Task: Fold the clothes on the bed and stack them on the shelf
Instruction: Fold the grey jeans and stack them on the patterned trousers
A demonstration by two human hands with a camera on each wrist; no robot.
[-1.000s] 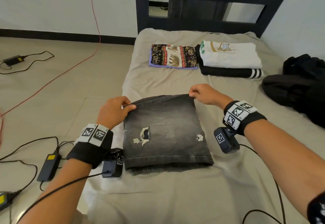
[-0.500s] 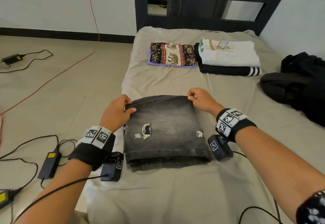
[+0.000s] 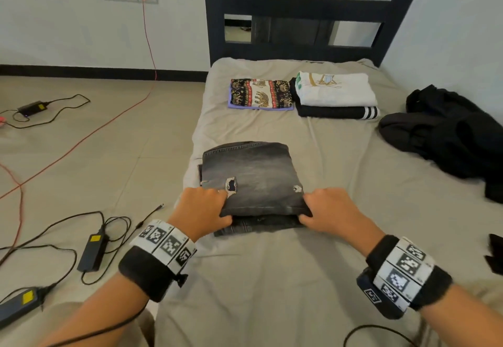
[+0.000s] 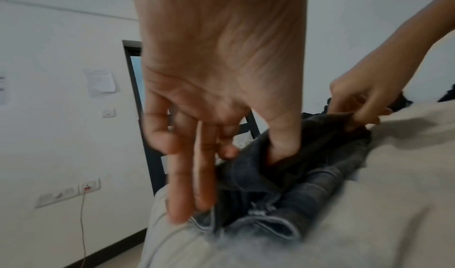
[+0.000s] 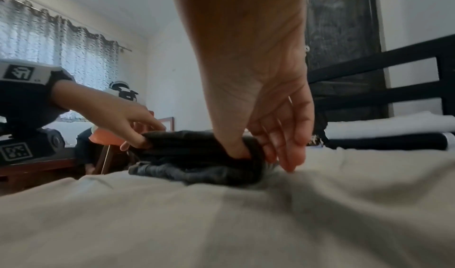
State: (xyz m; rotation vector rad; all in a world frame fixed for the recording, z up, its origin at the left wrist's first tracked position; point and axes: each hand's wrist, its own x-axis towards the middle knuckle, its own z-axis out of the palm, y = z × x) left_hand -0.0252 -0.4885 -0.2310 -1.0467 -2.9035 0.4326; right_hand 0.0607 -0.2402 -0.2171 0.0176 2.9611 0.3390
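Observation:
Dark grey ripped jeans [image 3: 250,175] lie folded in a rectangle in the middle of the bed [image 3: 272,278]. My left hand [image 3: 217,207] holds their near left corner, fingers on top and thumb under the top layer. In the left wrist view the left hand [image 4: 234,175] has its thumb tucked into the fold of the jeans [image 4: 307,184]. My right hand [image 3: 313,207] pinches the near right corner the same way. From the right wrist, the right hand [image 5: 261,155] has its thumb inside the jeans [image 5: 197,155] and its fingers [image 5: 290,155] beside them on the sheet.
At the head of the bed lie a folded elephant-print cloth [image 3: 261,93] and a white T-shirt [image 3: 334,89] on a folded black garment [image 3: 334,112]. A heap of unfolded black clothes [image 3: 449,134] is at the right. Power adapters [image 3: 91,251] and cables lie on the floor left.
Both hands have left the far edge of the jeans and come back to the near edge, where they now pinch the two near corners. The jeans stay folded in place.

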